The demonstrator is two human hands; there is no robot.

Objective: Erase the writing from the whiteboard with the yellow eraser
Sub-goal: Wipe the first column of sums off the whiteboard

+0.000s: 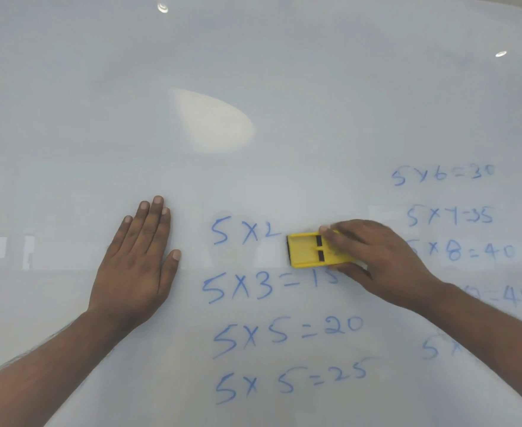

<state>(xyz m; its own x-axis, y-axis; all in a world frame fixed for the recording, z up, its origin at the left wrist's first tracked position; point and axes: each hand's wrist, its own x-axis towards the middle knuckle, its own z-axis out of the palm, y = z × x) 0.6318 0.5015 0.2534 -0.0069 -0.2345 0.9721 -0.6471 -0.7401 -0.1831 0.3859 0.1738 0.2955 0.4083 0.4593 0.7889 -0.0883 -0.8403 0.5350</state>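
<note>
The whiteboard fills the view. Blue multiplication lines are written on its lower half: a middle column of writing from "5x2" down to "5x5=25", and a right column from "5x6=30" downward, partly hidden by my right arm. My right hand grips the yellow eraser, pressed flat on the board just right of "5x2", where the rest of that line is wiped away. My left hand lies flat on the board, fingers extended, left of the writing.
Ceiling lights reflect as a large bright patch and small spots on the glossy upper board, which bears no writing.
</note>
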